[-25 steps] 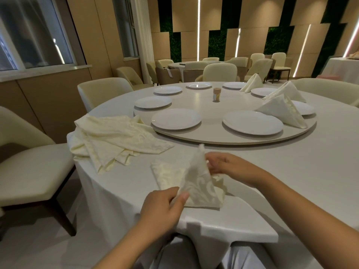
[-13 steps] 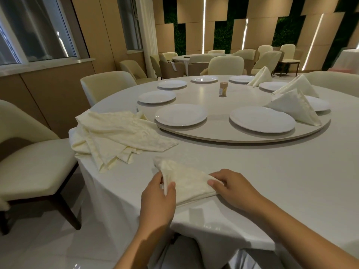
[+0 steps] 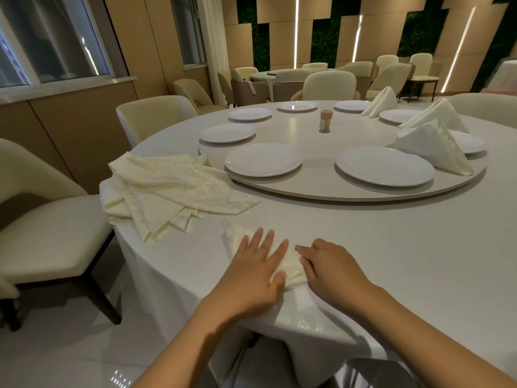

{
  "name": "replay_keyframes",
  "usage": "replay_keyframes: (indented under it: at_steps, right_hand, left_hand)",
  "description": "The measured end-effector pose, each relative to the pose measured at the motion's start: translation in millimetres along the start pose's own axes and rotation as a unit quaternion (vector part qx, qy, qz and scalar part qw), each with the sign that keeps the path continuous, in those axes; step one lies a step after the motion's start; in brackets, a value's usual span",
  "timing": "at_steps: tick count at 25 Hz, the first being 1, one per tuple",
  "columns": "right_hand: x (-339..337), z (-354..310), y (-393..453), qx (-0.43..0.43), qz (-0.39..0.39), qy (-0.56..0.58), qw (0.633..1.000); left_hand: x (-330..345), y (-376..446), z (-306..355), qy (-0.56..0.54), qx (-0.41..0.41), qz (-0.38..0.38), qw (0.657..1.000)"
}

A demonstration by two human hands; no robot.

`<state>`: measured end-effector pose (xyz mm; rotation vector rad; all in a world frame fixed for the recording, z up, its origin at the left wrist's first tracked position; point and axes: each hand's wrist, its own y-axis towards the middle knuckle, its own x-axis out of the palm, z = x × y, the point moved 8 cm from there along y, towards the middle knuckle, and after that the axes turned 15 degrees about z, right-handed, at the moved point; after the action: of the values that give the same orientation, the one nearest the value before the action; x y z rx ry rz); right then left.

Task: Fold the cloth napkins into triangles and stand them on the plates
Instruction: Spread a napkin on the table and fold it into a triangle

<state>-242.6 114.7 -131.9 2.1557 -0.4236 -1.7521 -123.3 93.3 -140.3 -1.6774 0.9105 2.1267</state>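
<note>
**A:** Three folded napkins stand on the far plates already, the nearest of them [image 3: 432, 148] on the right of the turntable [image 3: 363, 193]. How is the one in front?

**B:** A second ago it was held up in a peak between both hands; half a second ago it was being laid down. Now the napkin being folded [image 3: 291, 266] lies flat on the surface [image 3: 391, 247] near its front edge. The left hand [image 3: 256, 271] is spread on it, fingers straight, pressing it down. The right hand [image 3: 333, 266] rests at its right edge with the fingers bent toward the cloth; I can't tell whether they pinch the edge or only push on it.

**A:** So what does that mean for the job?

**B:** I'd judge this is creasing: the fold is being flattened so it keeps its shape. It isn't standing yet, and the near right plate [image 3: 384, 166] beside the last finished napkin sits bare, a likely place for it.

**A:** And after that?

**B:** A pile of unfolded napkins [image 3: 173, 191] waits to the left, and several plates, like the near left plate [image 3: 263, 159], have none. Plenty remains.
</note>
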Motion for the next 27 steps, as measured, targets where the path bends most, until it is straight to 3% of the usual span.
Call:
replay_keyframes:
  at_steps: [3, 5, 9, 16, 20, 23, 27]
  right_hand:
    - [2, -7, -1, -0.027, 0.032, -0.093, 0.995]
    - [2, -16, -5, -0.041, 0.018, -0.062, 0.997]
    - [17, -12, -25, -0.006, -0.094, 0.008, 0.996]
    - [18, -13, -29, -0.019, -0.109, 0.031, 0.993]
    - [18, -11, -28, -0.025, -0.106, 0.012, 0.994]
    - [19, -11, -26, -0.030, -0.105, 0.001, 0.994]
    - [19, -9, -23, -0.043, -0.087, 0.014, 0.995]
  left_hand:
    - [17, -2, -4, 0.033, -0.007, -0.023, 0.999]
    - [21, -3, -7, 0.030, -0.011, -0.032, 0.999]
    - [23, -1, -10, 0.010, -0.043, -0.045, 0.998]
    - [17, 2, -78, -0.019, -0.067, -0.060, 0.996]
    - [12, 1, -73, -0.049, -0.022, -0.018, 0.998]
    - [-9, -17, -55, -0.210, 0.019, 0.050, 0.976]
    - [-7, -38, -40, -0.221, 0.063, 0.006, 0.973]
